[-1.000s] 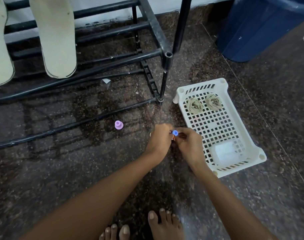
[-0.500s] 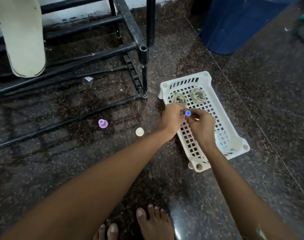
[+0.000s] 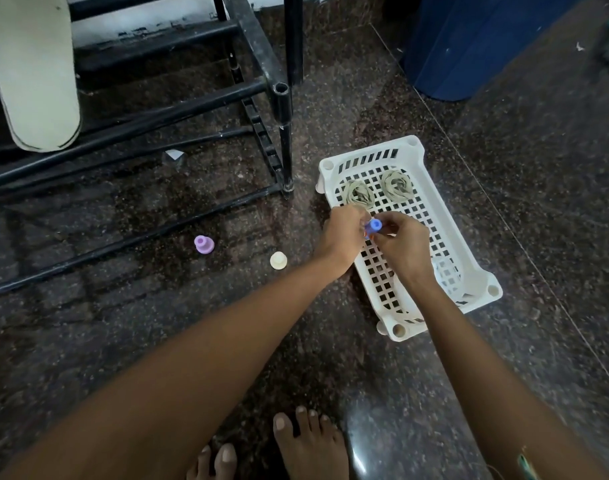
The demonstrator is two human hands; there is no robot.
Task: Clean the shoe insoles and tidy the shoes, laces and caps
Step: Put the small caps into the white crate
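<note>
Over the left part of a white plastic basket (image 3: 476,258), my left hand (image 3: 342,235) and my right hand (image 3: 401,244) meet, and both pinch a small blue cap (image 3: 375,226); something orange shows just under it. Two coiled beige laces (image 3: 358,195) (image 3: 397,184) lie at the basket's far end. On the dark floor to the left sit a purple cap (image 3: 204,244) and a cream cap (image 3: 278,260). A pale insole (image 3: 36,71) leans on the black metal rack (image 3: 261,60) at the upper left.
A blue bin (image 3: 476,43) stands at the upper right. A clear plastic piece (image 3: 446,271) lies in the basket's near end. A scrap of paper (image 3: 174,154) lies under the rack. My bare feet (image 3: 306,445) are at the bottom edge.
Both hands have moved with the blue cap from the floor beside the basket to above it. The cream cap, hidden a second ago, is now in the open. The view shifted right.
</note>
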